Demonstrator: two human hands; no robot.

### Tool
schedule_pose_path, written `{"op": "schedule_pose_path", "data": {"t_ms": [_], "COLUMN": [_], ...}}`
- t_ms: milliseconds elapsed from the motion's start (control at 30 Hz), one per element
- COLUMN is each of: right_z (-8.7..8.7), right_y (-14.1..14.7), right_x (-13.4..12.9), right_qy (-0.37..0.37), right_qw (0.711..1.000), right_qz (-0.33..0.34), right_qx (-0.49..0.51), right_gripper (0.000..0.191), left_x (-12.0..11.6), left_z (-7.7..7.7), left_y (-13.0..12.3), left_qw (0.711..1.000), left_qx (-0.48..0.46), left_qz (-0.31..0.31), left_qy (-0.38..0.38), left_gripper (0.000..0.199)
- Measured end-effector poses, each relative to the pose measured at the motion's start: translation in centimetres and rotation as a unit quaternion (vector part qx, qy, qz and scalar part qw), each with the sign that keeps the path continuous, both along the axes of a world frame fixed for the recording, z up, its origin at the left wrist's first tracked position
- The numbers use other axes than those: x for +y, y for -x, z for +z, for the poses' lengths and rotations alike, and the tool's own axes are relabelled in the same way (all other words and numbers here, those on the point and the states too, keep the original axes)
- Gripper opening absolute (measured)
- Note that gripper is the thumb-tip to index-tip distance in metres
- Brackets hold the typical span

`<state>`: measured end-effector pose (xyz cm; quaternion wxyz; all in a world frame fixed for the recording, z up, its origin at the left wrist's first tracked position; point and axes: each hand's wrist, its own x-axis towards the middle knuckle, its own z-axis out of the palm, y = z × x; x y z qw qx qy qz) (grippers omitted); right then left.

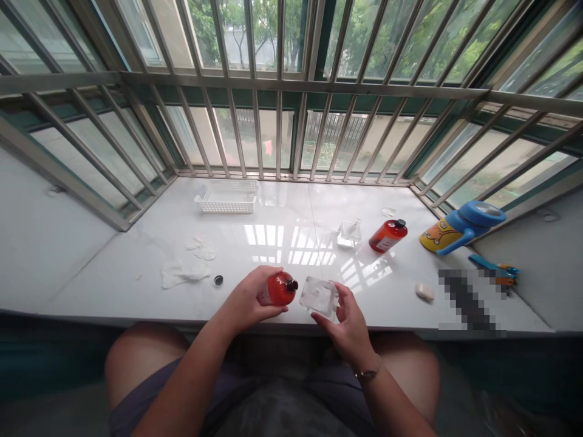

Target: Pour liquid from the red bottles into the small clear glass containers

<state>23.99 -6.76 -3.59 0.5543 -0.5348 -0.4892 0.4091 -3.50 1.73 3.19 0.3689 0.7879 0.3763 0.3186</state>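
My left hand (252,297) is wrapped round a red bottle (281,289), uncapped and tilted so its black neck points right. Close beside that neck, a clear square glass container (317,295) is gripped by my right hand (344,312) at its right side. The two objects look slightly apart. A small black cap (218,280) lies on the white counter left of my left hand. Further right stands a second red bottle (388,236) with its black cap on, and next to it a clear glass piece (349,233).
A white perforated basket (228,198) is at the back left. Crumpled white wipes (184,273) lie at the left. On the right are a blue and yellow flask (462,227), a pale soap-like block (424,292), blue-orange tools (494,269) and a pixelated dark item. Metal bars line the window.
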Motion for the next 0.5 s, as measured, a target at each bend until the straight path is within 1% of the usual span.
{"op": "schedule_pose_path", "data": {"t_ms": [200,333,500], "right_z": [-0.3,0.0,0.8], "right_y": [-0.2,-0.3,-0.9], "right_x": [-0.1,-0.4,-0.4], "right_qy": [-0.015,-0.017,-0.027], "right_qw": [0.995,0.989,0.983], "right_qz": [0.018,0.029,0.035], "right_qx": [-0.101,-0.142,-0.18], "right_gripper": [0.075,0.075,0.072], "left_x": [-0.4,-0.5,-0.5], "left_z": [0.0,-0.2,-0.7], "left_y": [0.3,0.4,0.4], "left_qw": [0.999,0.999,0.999], "left_qx": [0.036,0.04,0.042], "left_qz": [-0.016,-0.029,-0.03], "left_qy": [-0.001,0.007,0.003], "left_gripper": [0.076,0.076,0.077]}}
